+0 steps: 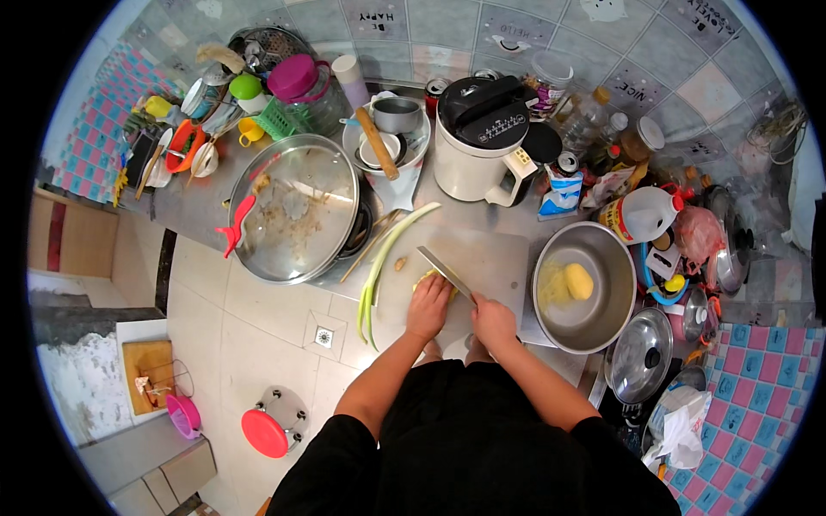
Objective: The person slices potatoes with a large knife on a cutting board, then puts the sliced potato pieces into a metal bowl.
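My right hand [493,324] grips the handle of a kitchen knife [445,269], whose blade slants up and left across the cutting board [497,258]. Under the bent fingers of my left hand [430,304] sits yellow food, likely potato [423,278], pressed against the board beside the blade. Most of that food is hidden by my fingers and the knife. A small brown piece, perhaps ginger [401,263], lies left of the blade. Along the board's left edge curves a long green onion [379,258]. To the right, a steel pot [584,226] holds a peeled potato [579,282] and yellow shreds.
A large pan with a glass lid [293,213] stands at left, chopsticks [371,245] beside it. Behind the board are a soymilk maker [481,145] and a basin of bowls [419,151]. Bottles and a white jug [642,216] crowd the right. A red stool [264,433] stands on the floor.
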Tool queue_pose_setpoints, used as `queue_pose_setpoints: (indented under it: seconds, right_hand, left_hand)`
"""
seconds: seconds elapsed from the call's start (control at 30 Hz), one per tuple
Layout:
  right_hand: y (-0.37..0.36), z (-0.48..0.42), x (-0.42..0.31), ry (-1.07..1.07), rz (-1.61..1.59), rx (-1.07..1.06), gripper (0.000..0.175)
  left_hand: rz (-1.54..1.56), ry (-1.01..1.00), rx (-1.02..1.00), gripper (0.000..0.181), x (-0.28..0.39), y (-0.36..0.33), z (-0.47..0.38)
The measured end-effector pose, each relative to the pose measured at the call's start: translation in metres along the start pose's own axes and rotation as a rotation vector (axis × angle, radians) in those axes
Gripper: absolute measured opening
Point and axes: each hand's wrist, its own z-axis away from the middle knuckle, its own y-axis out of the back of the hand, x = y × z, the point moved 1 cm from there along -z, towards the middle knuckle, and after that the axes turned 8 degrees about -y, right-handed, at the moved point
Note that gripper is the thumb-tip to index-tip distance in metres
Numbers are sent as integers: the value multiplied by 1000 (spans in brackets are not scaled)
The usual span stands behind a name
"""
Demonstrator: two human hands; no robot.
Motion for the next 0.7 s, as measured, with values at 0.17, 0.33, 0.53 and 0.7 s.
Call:
queue_pose_setpoints:
  seconds: [0.17,0.33,0.53,0.7]
  right_hand:
    - [-4,-8,3,18,-69,27,30]
    - [0,-2,-3,50,-18,-2,32]
    - [-3,-5,-4,47,-97,47,33]
    - [-5,-2,-1,64,-51,15,32]
  left_hand:
    - [-34,35,-77,35,-1,-6,6]
    - [1,59,-91,37,-3,-6,9]
    - [10,70,-103,37,-7,-9,8]
    - [24,79,-106,38,-8,-13,11]
